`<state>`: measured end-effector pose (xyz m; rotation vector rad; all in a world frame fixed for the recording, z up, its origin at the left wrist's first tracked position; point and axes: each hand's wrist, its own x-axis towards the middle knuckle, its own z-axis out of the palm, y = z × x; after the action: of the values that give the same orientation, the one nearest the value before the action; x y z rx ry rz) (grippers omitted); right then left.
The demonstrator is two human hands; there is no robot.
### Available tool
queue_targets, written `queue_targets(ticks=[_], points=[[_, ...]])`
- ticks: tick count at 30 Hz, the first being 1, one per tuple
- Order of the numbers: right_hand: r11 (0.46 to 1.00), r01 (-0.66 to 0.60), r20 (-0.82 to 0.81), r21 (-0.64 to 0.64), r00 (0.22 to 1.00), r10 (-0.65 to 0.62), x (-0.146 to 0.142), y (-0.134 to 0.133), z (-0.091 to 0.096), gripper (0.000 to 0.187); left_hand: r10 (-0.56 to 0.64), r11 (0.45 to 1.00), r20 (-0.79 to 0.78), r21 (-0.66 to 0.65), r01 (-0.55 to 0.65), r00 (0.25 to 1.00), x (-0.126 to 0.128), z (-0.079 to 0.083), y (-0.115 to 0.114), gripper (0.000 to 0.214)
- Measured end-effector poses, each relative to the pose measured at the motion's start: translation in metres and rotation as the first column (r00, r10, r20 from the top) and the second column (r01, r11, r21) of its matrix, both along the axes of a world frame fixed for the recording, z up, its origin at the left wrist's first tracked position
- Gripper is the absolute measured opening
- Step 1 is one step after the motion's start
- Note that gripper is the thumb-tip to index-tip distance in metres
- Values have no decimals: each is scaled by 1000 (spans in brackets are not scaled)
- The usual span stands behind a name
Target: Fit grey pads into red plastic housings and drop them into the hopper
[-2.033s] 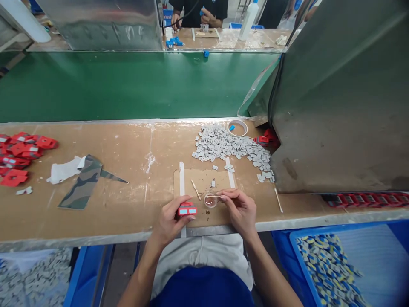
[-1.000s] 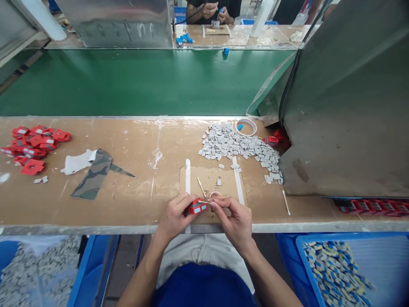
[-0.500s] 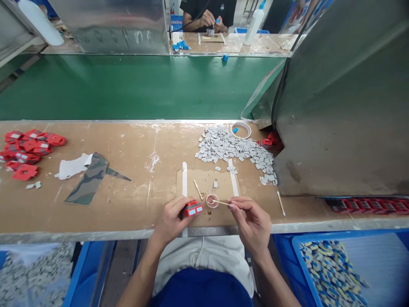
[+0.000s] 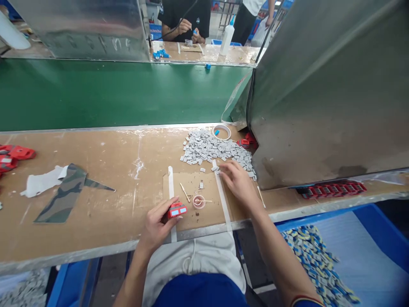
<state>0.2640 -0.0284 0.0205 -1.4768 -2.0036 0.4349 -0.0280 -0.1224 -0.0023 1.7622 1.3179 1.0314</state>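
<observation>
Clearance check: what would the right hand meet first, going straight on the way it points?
Likely the loose grey rectangular pieces by the far end of the right-side white tape strip, just ahead of the right hand; depth is unclear, it may be touching them.

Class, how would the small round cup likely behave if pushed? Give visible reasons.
The round cup looks small and see-through, so it is probably light and easily shifted. The stick juts past its rim, so a push might dislodge it.
</observation>
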Motion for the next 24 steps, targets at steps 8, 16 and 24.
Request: queue_targets(ticks=[8,16,24], points=[[970,-242,439,-1,871,218,-12,43,-5,19,18,996,158,-90,-4,987,-4,6,2,39],[979,-203,208,3,958,198,-38,67,22,24,18,943,489,-299,148,872,-1,28,82,59],[970,-234,-143,-70,964,222,-60,65,22,23,17,879,687,-356,317,726,18,8,145,52]])
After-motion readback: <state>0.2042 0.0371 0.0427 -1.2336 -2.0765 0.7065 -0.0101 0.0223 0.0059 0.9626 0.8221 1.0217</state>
